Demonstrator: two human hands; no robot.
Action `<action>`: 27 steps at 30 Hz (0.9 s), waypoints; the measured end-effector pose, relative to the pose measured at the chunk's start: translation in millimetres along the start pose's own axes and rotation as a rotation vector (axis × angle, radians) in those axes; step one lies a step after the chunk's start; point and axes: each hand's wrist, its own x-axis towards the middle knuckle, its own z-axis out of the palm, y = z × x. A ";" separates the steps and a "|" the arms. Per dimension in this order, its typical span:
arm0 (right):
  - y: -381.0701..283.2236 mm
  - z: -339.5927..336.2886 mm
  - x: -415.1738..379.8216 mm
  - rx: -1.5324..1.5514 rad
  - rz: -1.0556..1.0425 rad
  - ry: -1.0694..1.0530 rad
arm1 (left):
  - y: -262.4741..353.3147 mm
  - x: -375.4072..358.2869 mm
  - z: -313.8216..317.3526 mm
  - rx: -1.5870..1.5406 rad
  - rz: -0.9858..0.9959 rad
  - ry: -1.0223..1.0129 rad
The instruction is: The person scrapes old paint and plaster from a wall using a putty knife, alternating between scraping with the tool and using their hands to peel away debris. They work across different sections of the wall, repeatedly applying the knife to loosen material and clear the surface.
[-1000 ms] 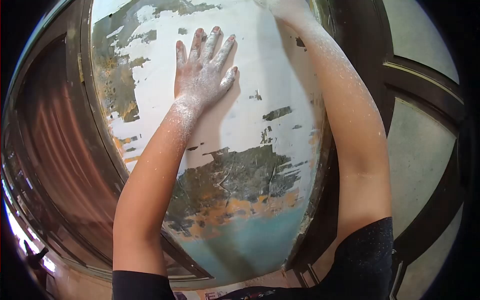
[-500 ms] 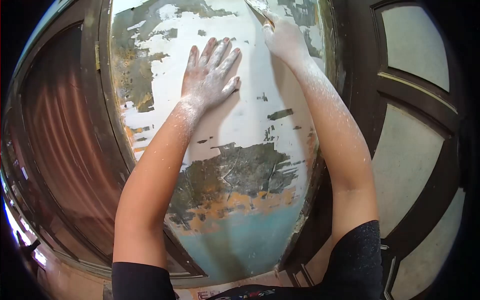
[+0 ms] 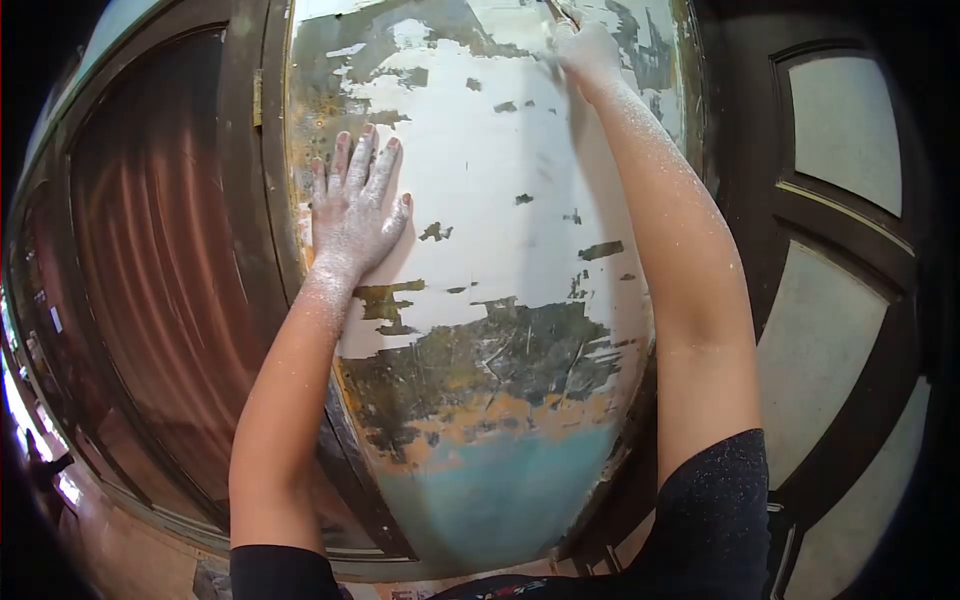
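Note:
Dusted with white powder, my left hand [image 3: 358, 215] lies flat on the wall panel [image 3: 480, 150], its fingers spread towards the top. The panel carries patchy white filler over grey-green and orange layers, with pale blue paint low down. Near the panel's upper right, my right hand [image 3: 588, 50] is closed around a putty knife [image 3: 562, 12]. Only a small part of that tool shows, as the top edge of the view cuts off the rest. White dust also covers both forearms.
On the left stands a dark wooden frame [image 3: 243, 150] with a reddish-brown curtain [image 3: 160, 270] behind its glass. A dark door [image 3: 745, 190] with pale panels [image 3: 846, 130] is at the right. Tiled floor [image 3: 140, 545] shows at the lower left.
My left hand has moved left and down across the panel, relative to its patches. The right hand has moved up with the putty knife, and the view has shifted slightly.

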 end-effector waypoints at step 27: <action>-39.7 27.8 26.4 -0.189 -0.062 -0.101 | -3.3 -5.2 6.3 -0.021 0.015 0.002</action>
